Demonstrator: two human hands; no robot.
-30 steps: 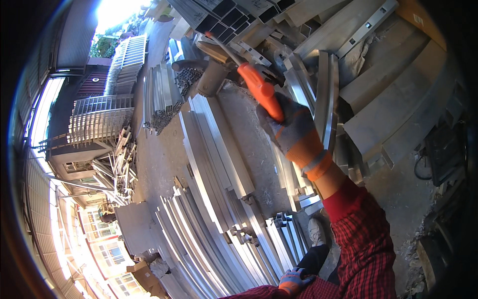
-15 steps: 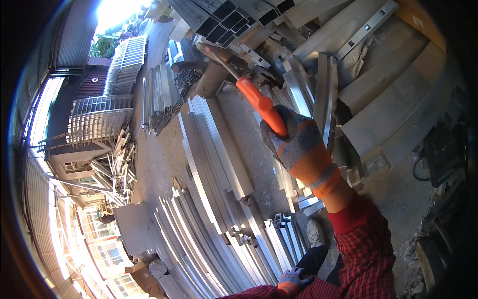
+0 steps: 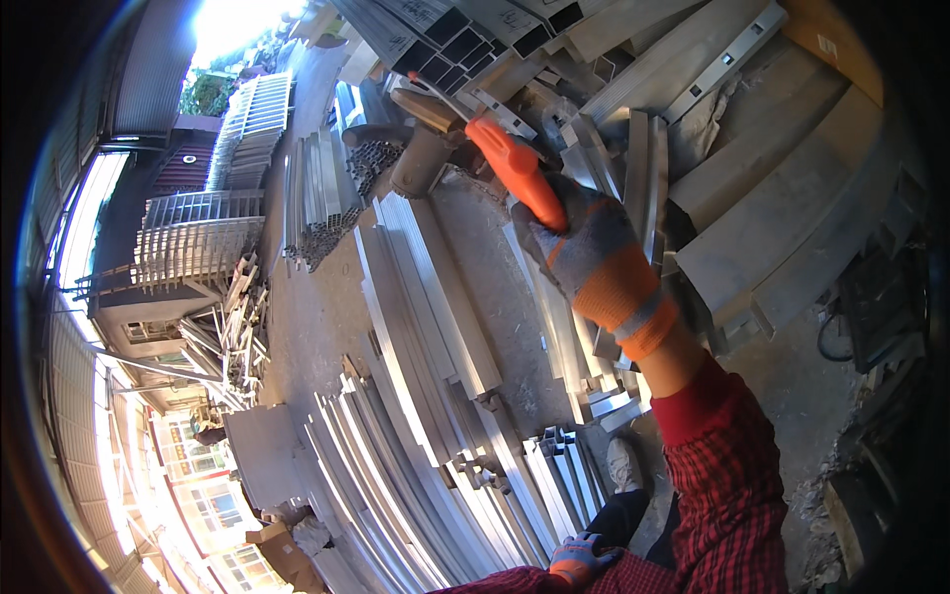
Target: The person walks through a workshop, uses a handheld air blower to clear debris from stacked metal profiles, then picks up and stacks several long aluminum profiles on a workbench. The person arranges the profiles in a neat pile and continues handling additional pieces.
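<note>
My right hand (image 3: 584, 247), in a grey and orange work glove, is raised in front of me. It is closed round the handle of an orange-handled tool (image 3: 515, 168), held up at a slant away from me. From the handle a thin metal shaft runs up and left to a small red tip; its exact kind I cannot make out. Low in the view, my left hand (image 3: 582, 557), gloved alike, lies on the red checked cloth over my lap, its fingers laid out and holding nothing.
Long metal profiles (image 3: 426, 297) lie in stacks ahead on the concrete floor. Square tubes (image 3: 455, 45) jut out at the top, and wide panels (image 3: 772, 218) lean at right. A cylinder (image 3: 424, 163) stands beyond the profiles. Scrap strips (image 3: 233, 337) are heaped at left.
My right hand has shifted slightly up and left. The orange tool has turned a little in view, with its handle now showing broader. My left hand stays put.
</note>
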